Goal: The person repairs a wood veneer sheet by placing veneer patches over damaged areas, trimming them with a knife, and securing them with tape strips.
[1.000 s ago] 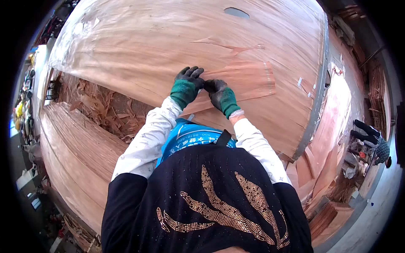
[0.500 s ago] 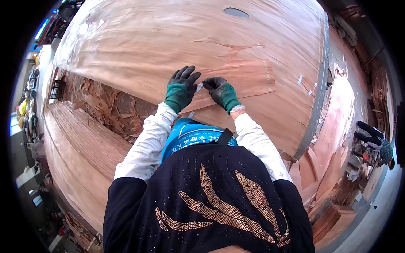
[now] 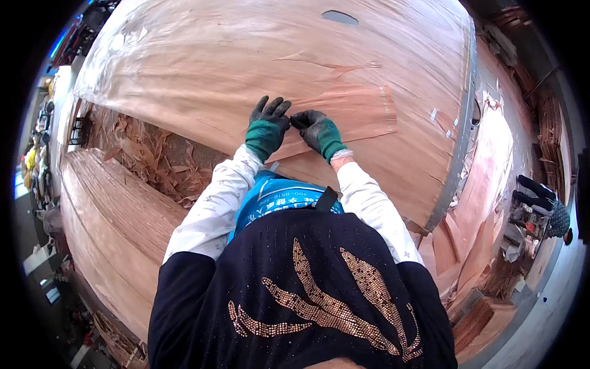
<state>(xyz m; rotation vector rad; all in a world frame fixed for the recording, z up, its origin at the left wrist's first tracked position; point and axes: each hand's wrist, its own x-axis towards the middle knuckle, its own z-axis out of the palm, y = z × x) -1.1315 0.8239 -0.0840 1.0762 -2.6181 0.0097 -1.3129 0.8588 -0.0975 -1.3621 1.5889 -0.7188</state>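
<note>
Both hands wear dark-palmed gloves with green cuffs, held close together over a large wood veneer sheet. My left hand has its fingers spread, its thumb side close to the right fingertips. The fingers of my right hand are pinched together; whatever they hold, if anything, is hidden. Beneath and beyond the hands lies a redder veneer patch with a dotted right edge. Farther out, the sheet shows a long split and an oval hole.
Small white strips stick near the sheet's right edge, beside a grey rail. Veneer scraps cover the floor at left, near a veneer stack. A blue apron covers my waist. Another person is at far right.
A small white strip that showed between the hands is now out of sight. The left hand has moved slightly right, the right hand slightly left, closing the gap.
</note>
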